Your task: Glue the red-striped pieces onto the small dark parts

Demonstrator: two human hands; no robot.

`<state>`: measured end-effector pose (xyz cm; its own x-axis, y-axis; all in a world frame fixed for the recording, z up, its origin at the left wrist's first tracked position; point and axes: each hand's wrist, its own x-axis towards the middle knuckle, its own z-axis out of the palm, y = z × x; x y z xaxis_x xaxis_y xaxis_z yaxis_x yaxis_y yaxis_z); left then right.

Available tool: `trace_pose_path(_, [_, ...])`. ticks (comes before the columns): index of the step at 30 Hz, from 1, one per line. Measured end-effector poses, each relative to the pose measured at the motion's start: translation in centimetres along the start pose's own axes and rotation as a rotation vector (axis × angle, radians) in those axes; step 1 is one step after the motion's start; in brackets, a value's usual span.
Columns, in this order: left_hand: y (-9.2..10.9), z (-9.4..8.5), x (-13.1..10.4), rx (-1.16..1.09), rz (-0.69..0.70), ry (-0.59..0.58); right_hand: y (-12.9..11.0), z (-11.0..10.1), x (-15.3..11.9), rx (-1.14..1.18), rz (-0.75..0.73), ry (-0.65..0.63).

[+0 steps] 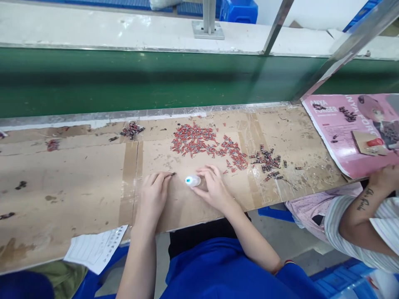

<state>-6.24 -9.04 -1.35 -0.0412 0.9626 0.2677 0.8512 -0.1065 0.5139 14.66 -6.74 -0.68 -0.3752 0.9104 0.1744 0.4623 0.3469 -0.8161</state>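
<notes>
My left hand pinches a small dark part between thumb and fingertips, low over the cardboard. Its exact kind is too small to make out. My right hand has thumb and fingers closed around a small white squeeze bottle with a blue tip, which points toward the left. Just beyond both hands lies a wide pile of small red and metallic parts. To the right of it is a heap of darker parts.
Cardboard taped together covers the bench, with another dark cluster at the back left. A green belt runs behind it. A co-worker's forearm rests by a pink poster on the right. A paper sheet overhangs the front edge.
</notes>
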Motion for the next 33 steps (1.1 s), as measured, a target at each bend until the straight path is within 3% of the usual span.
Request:
trace_pose_path(5, [1.6,0.8,-1.0,-0.103,0.149,-0.149,-0.6,-1.3,-1.5,0.417,0.254,0.051])
trace_pose_path(10, [3.8,2.4,-1.7,-0.119,0.192,-0.079,-0.3,-2.8,-2.5,0.881,0.384,0.256])
trace_pose_path(15, [4.4,2.6,-1.3,-0.098,0.191,-0.052,0.1,-3.4,-2.3,1.153,0.544,0.481])
trace_pose_path(18, [4.5,2.3,-1.4,-0.122,0.191,-0.055,0.1,-3.1,-2.0,1.121,0.581,0.508])
trace_pose_path(24, [4.5,2.1,-1.7,-0.143,0.208,-0.052,-0.2,-2.1,-1.5,0.776,0.535,0.581])
trace_pose_path(33, [4.5,2.3,-0.9,-0.196,0.207,-0.071,-0.1,-1.2,-1.7,0.524,0.475,0.526])
